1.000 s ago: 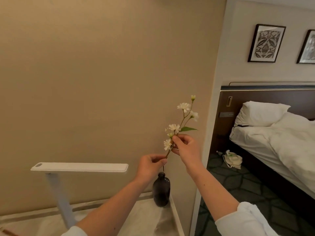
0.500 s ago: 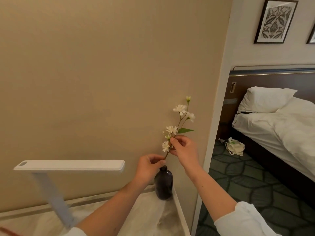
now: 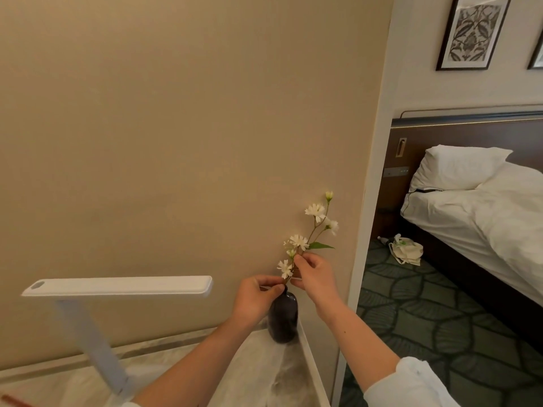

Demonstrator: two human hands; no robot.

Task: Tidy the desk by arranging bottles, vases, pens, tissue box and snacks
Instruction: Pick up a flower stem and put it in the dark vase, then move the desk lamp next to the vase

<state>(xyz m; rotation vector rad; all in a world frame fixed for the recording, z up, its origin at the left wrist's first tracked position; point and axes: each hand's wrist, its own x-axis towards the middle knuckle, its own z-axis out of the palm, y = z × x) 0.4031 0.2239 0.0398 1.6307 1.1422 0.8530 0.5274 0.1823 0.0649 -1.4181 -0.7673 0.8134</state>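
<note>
From the head view, the dark vase [image 3: 283,318] stands at the far right corner of the marbled desk [image 3: 249,374], close against the beige wall. The left hand [image 3: 254,302] has its fingers curled about the vase's neck. The right hand [image 3: 316,277] pinches the flower sprig [image 3: 316,212] a little higher up, finger and thumb closed on the stem. The stem's foot is in the vase's mouth and its white blossoms lean to the right. A white lamp [image 3: 117,286] stands to the left, and a bed [image 3: 484,218] lies beyond the partition.

No legible text — not on vase, lamp or framed prints.
</note>
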